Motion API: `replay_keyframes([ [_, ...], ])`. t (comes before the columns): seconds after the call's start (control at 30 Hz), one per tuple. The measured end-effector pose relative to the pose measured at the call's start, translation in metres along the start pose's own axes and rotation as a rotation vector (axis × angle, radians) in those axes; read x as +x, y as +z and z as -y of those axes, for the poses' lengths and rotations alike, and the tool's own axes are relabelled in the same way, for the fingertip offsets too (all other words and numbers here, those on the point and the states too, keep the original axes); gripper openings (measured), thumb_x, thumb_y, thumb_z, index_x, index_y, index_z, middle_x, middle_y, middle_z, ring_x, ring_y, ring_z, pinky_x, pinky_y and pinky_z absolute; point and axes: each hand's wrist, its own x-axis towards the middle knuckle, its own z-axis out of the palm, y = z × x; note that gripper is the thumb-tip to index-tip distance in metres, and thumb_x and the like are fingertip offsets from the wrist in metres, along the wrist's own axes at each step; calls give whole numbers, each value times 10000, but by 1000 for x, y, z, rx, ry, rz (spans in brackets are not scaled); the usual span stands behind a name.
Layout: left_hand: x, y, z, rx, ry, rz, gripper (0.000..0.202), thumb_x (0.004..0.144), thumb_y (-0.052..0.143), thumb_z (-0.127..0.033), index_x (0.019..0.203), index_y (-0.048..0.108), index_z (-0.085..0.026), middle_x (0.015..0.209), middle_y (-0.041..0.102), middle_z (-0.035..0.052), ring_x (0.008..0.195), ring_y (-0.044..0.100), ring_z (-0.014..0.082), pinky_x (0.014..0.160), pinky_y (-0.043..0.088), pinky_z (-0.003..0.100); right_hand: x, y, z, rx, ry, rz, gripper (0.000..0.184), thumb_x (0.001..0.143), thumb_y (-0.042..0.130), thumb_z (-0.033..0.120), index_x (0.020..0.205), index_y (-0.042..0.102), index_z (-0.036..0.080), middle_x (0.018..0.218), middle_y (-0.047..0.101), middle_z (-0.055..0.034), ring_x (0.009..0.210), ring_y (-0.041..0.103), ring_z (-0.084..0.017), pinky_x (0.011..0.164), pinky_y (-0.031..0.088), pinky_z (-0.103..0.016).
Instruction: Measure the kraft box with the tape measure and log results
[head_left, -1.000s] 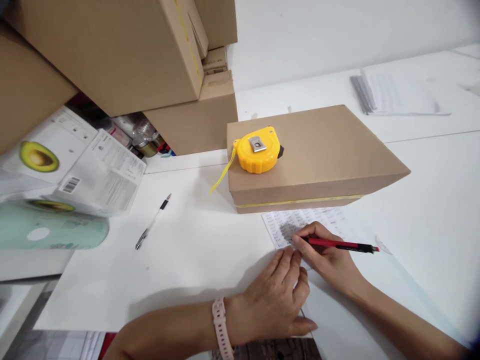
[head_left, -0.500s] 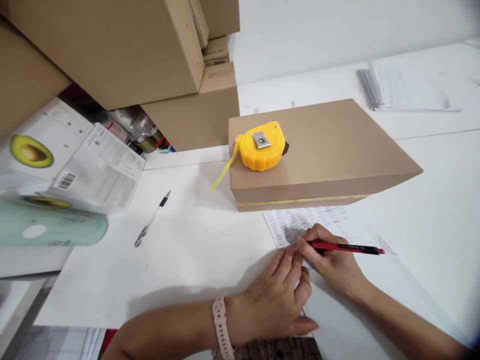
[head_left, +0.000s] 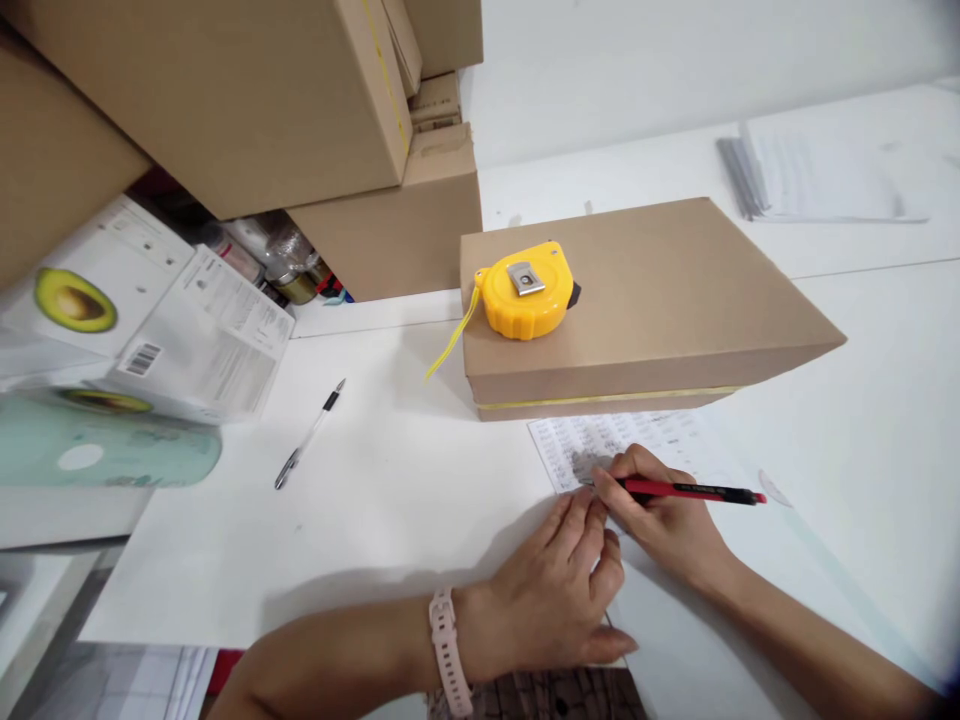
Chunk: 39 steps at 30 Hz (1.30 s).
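Paper (head_left: 622,432) lay along the near side of the box (head_left: 667,290); there the right hand (head_left: 664,520) pinched a red pen (head_left: 697,491), tip at the paper; the left hand (head_left: 551,595) rested palm down, fingers close together, thumb apart. On the box's left end sat a tape measure (head_left: 527,308); a clear pen (head_left: 309,436) lay left of the box.

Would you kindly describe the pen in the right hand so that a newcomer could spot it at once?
On the white table, find the cardboard box bearing a yellow tape measure. In front of it, the right hand holds the pen over a sheet. Its red barrel sets it apart from the clear pen lying to the left.
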Motion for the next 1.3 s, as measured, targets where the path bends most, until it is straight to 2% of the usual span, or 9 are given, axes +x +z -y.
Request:
replay_keyframes([
  [0.33, 0, 0, 0, 7, -7, 4, 803, 915, 403, -741, 1236, 566, -23, 1351, 600, 291, 1309, 543, 392, 1193, 241, 479, 1, -1, 0, 11, -6, -21, 300, 928, 606, 364, 694, 477, 228, 608, 483, 36, 548, 443, -117, 524, 397, -259],
  [0.7, 0, 0, -1, -34, -1, 44, 797, 928, 416, -713, 1261, 541, -1, 1364, 578, 318, 1360, 493, 406, 1219, 179, 494, 2, -1, 5, 12, -4, -21, 341, 921, 610, 401, 675, 447, 232, 602, 462, 32, 543, 425, -121, 516, 381, -273],
  [0.87, 1, -4, 0, -79, -8, 102, 805, 936, 429, -698, 1303, 513, 13, 1425, 519, 330, 1399, 451, 401, 1229, 171, 485, 2, 0, 1, 25, 14, -52, 315, 927, 611, 386, 694, 466, 230, 623, 472, 33, 566, 434, -123, 546, 391, -275],
  [1.13, 0, 0, 0, -84, -8, 74, 798, 929, 441, -702, 1284, 522, 9, 1406, 534, 335, 1399, 448, 416, 1223, 186, 497, 2, -3, 4, -29, 13, -30, 340, 926, 608, 427, 691, 457, 234, 612, 485, 29, 550, 434, -125, 534, 389, -276],
  [1.3, 0, 0, 0, -91, -5, 71, 794, 924, 455, -700, 1273, 530, 9, 1396, 541, 337, 1396, 451, 420, 1224, 181, 501, 2, -2, 4, -9, 0, -27, 325, 928, 606, 398, 691, 455, 235, 612, 475, 31, 551, 427, -123, 529, 381, -274],
])
